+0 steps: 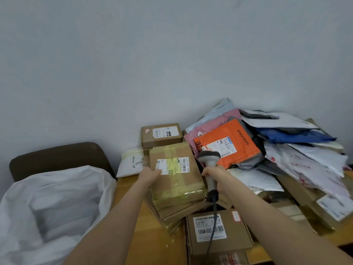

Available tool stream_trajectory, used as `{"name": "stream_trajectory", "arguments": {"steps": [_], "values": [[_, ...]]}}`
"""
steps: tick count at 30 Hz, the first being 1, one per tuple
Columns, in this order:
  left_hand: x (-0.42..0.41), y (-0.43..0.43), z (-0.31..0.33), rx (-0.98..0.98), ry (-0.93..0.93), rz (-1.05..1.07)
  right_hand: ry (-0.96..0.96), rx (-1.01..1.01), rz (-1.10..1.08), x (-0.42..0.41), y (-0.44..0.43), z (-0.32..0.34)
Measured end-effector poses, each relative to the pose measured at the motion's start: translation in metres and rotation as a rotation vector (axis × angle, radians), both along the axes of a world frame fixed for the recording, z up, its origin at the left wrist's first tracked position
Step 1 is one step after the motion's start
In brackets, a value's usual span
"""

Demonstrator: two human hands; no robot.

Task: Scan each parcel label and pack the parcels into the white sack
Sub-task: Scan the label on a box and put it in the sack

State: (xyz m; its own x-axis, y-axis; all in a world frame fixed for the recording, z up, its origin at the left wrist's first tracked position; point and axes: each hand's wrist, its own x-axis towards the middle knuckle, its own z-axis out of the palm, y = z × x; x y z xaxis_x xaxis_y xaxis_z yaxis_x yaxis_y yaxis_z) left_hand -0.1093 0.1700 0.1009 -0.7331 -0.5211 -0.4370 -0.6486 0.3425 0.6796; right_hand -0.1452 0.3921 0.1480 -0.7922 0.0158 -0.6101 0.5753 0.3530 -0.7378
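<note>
Left hand (150, 175), centre of frame: grasps the left edge of the taped cardboard box (176, 186), thumb on top beside the label (172, 165); the fingers underneath are hidden. The box has its label side up and sits over a stack of flatter cartons (177, 211); whether it rests on them or is lifted clear cannot be told. Right hand (214, 174): clenched round the handle of the scanner (209, 159), just right of the box. The scanner head is uppermost, near the label's right end; which way its window faces is unclear. The cable (214, 222) runs down from the handle across a flat box (236, 238) printed "12V4A-5525", lower centre. White sack (47, 207): lower left, mouth open, in front of a brown chair (57, 155); contents not distinguishable. The wooden table (147, 238) carries the parcels. Right of frame: a heap of soft mailers, with an orange mailer (229, 138) marked "MISTINE" on top. A small box (161, 135) with a label stands behind the held box, against the wall.
</note>
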Motion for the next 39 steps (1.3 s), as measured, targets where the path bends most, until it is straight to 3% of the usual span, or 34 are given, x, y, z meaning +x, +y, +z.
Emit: {"name": "stream_trajectory", "arguments": {"steps": [6, 9, 11, 14, 16, 20, 26, 30, 33, 39], "values": [[0.008, -0.003, -0.003, 0.286, -0.013, 0.093, 0.119, -0.121, 0.022, -0.011, -0.016, 0.006], [0.013, -0.012, -0.002, 0.394, -0.085, 0.016, 0.183, -0.125, -0.046, -0.024, -0.024, 0.015], [0.008, -0.023, -0.001, 0.165, -0.059, -0.039, 0.205, -0.061, -0.093, -0.03, -0.027, 0.016], [-0.01, -0.045, 0.002, -0.377, -0.023, -0.022, 0.175, 0.065, -0.104, -0.026, -0.026, 0.012], [-0.027, -0.058, -0.001, -0.423, 0.036, -0.106, 0.105, 0.064, -0.112, -0.017, -0.028, 0.008], [-0.051, -0.063, -0.014, -0.302, 0.01, -0.275, 0.029, -0.044, -0.164, 0.001, -0.039, -0.005], [-0.04, -0.077, -0.013, -0.253, -0.036, -0.159, 0.169, -0.084, -0.156, -0.008, -0.037, 0.01], [-0.015, -0.096, -0.007, 0.16, 0.091, 0.072, 0.231, -0.028, -0.017, -0.014, -0.04, 0.027], [0.005, -0.111, 0.003, 0.437, 0.09, 0.122, 0.265, 0.005, 0.084, -0.008, -0.046, 0.03], [0.037, -0.128, 0.026, 0.496, 0.008, 0.124, 0.295, -0.012, 0.154, 0.0, -0.052, 0.035]]}}
